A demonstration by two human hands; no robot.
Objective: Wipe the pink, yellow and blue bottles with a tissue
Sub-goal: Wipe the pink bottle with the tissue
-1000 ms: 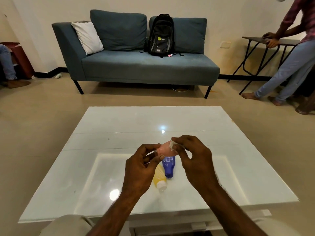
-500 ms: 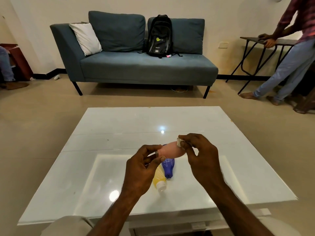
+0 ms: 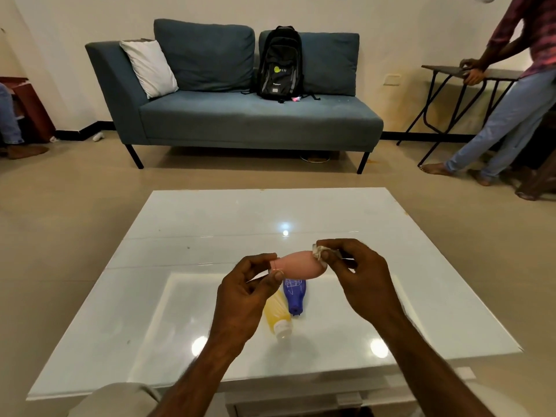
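My left hand [image 3: 240, 299] pinches the cap end of the pink bottle [image 3: 298, 264], holding it sideways above the white table [image 3: 210, 224]. My right hand [image 3: 358, 278] presses a crumpled white tissue [image 3: 320, 254] against the bottle's wide bottom end. Beneath the pink bottle, the blue bottle [image 3: 294, 296] and the yellow bottle [image 3: 276, 316] lie side by side on the table, caps toward me. My left hand partly covers the yellow one.
A blue sofa [image 3: 240, 121] with a black backpack [image 3: 279, 63] and a white pillow [image 3: 149, 67] stands beyond the table. A person [image 3: 511, 94] leans on a dark folding table [image 3: 445, 72] at the right. Another person's leg [image 3: 9, 121] shows at the far left.
My right hand has slid the tissue along the pink bottle from its middle to its far bottom end. More of the pink bottle shows now. The left hand keeps its hold.
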